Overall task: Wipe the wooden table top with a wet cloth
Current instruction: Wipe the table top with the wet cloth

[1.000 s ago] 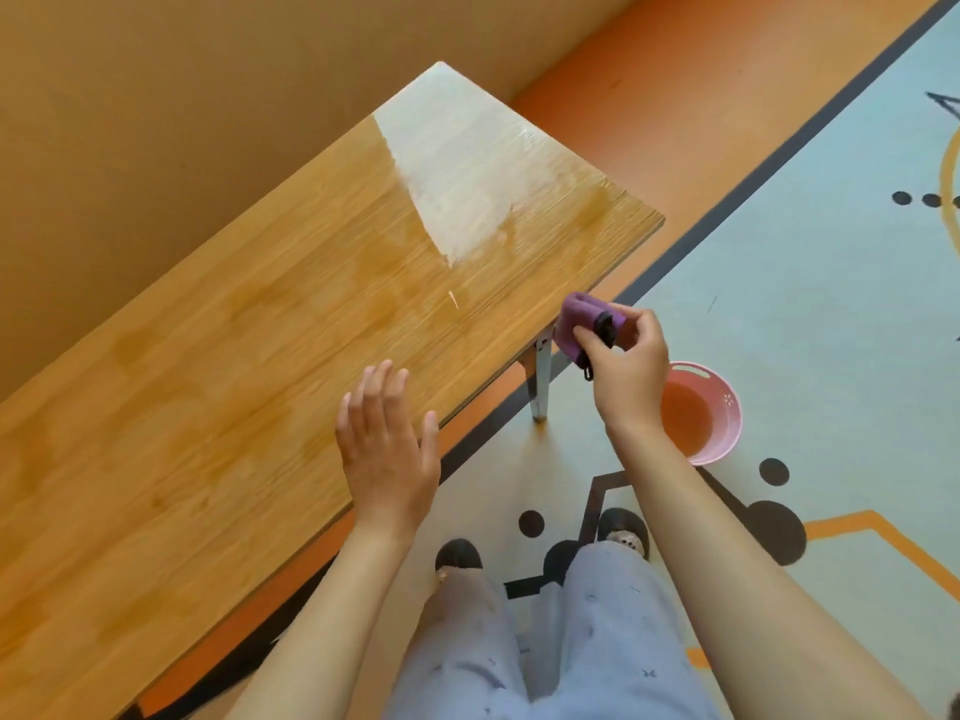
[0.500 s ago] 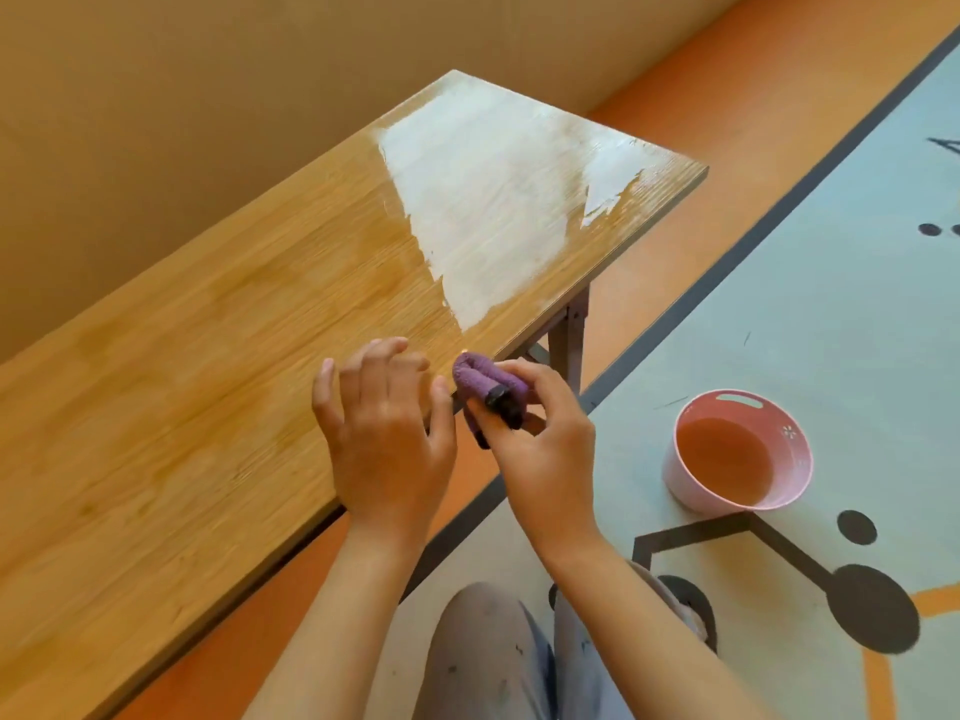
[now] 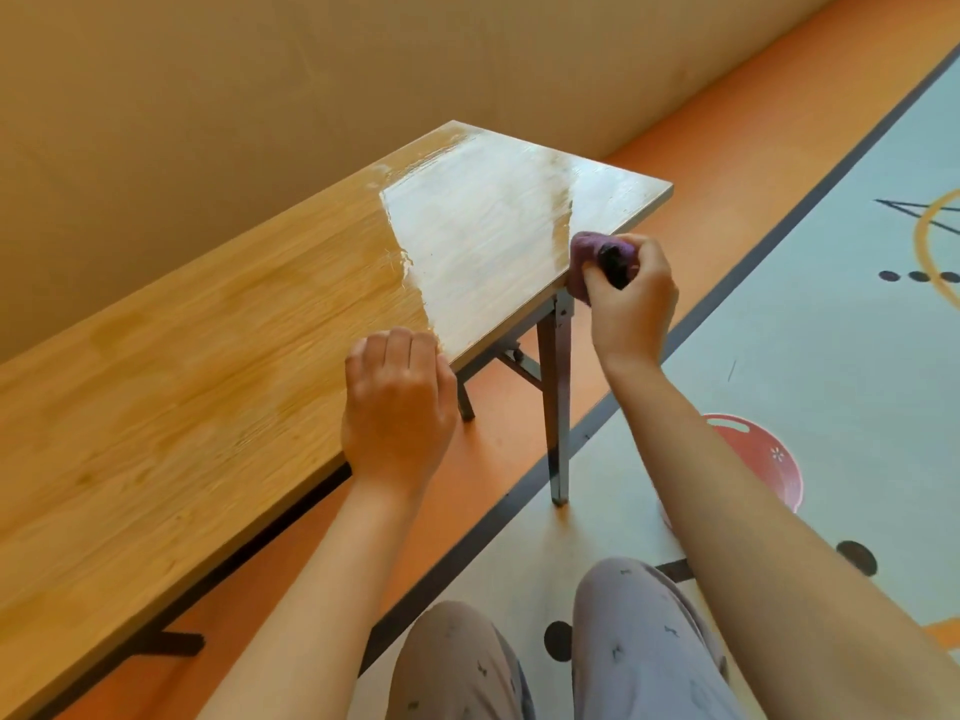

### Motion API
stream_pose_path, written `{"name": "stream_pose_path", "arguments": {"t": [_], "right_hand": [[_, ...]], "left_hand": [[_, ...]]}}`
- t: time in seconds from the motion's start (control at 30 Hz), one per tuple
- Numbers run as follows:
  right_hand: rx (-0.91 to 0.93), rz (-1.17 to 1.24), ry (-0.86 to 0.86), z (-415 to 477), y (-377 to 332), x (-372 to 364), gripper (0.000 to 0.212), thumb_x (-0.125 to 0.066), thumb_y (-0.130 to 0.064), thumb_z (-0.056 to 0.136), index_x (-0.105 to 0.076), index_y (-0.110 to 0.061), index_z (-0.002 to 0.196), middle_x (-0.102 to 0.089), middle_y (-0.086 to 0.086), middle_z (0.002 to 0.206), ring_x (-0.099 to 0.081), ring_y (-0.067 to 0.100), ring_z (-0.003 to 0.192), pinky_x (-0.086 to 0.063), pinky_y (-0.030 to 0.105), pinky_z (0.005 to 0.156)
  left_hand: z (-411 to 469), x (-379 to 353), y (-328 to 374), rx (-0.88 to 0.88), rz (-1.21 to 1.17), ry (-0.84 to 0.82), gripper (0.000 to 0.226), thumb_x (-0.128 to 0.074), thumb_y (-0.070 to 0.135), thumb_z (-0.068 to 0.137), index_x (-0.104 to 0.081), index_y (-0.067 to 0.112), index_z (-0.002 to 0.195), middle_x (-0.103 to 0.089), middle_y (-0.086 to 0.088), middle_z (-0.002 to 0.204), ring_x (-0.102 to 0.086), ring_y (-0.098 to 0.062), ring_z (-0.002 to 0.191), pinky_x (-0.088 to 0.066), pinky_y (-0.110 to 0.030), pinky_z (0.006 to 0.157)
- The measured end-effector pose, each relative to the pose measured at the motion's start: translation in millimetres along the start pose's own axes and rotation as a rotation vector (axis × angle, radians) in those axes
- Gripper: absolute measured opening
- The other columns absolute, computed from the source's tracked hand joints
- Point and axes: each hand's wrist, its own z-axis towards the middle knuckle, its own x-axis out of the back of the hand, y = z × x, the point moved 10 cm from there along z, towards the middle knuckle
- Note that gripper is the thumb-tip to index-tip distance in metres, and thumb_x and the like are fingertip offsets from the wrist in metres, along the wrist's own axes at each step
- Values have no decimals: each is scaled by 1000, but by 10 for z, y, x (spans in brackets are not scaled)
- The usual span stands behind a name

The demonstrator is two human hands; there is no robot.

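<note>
Already wiped: the end of the table top (image 3: 234,407) toward 1 o'clock carries a glossy wet sheen (image 3: 478,236), so that stretch looks done.
Left to do: the long run of wood from the middle out toward 8 o'clock looks matte, with only faint darker blotches. By my judgement most of the surface awaits the cloth.
Progress: early to middling, I reckon, with one end wet and the greater length dry.
Cloth: the purple cloth (image 3: 589,252) is bunched into a wad and touches the corner of the table top that faces the person, at 2 o'clock from the picture's centre. It is on the rim, not out on the wood.
Right hand: the right hand (image 3: 631,298) has its fingers curled tight round the wad. The cloth bulges out at the hand's 10 o'clock, and a black piece (image 3: 615,265) shows between the fingers.
Left hand: the left hand (image 3: 397,402) rests on the near edge at 7 o'clock from the cloth and well apart from it. Its fingers are folded under and it holds nothing.
Basin: a pink basin (image 3: 758,459) sits on the floor at 4 o'clock, partly behind the right forearm.
Next need: I judge the wad must come onto the wood and sweep toward 8 o'clock.
</note>
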Motion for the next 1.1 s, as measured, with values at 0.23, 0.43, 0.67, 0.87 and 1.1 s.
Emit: {"name": "stream_pose_path", "arguments": {"t": [0.23,0.43,0.67,0.87,1.1], "right_hand": [[149,174,-268,-885,-346,-318,19,-69,-31,84,-60,-24,100,-62,-10,92,-59,2,87,-48,11,75],[122,96,-181,-395,-99,-181,24,-69,-24,86,-62,-11,105,-63,0,97,-56,-2,86,-44,4,73],[70,-60,-6,643,272,144,24,-68,-22,85,-62,-9,103,-65,6,102,-56,11,89,-41,2,67],[9,-113,91,1221,512,338,23,-67,-25,82,-63,-11,99,-66,6,100,-59,18,89,-53,32,78],[-6,-76,153,1350,650,378,23,-68,-23,81,-62,-12,101,-66,5,102,-60,18,92,-52,29,79]], "left_hand": [[19,25,17,4,-22,11,30,-37,21,94,-62,5,96,-63,-13,93,-57,-29,87,-47,-41,81],[-1,-2,-7,5,-47,-7,27,-39,20,95,-62,5,97,-63,-13,93,-57,-28,88,-49,-40,78],[1,26,-2,8,-85,29,23,-48,24,93,-61,5,96,-63,-12,91,-56,-27,87,-47,-39,76],[5,39,19,2,-63,28,29,-46,31,92,-60,6,95,-61,-12,89,-55,-27,86,-48,-37,73],[1,48,32,-11,-62,38,28,-46,31,91,-60,6,94,-61,-11,89,-55,-27,86,-47,-37,73]]}}
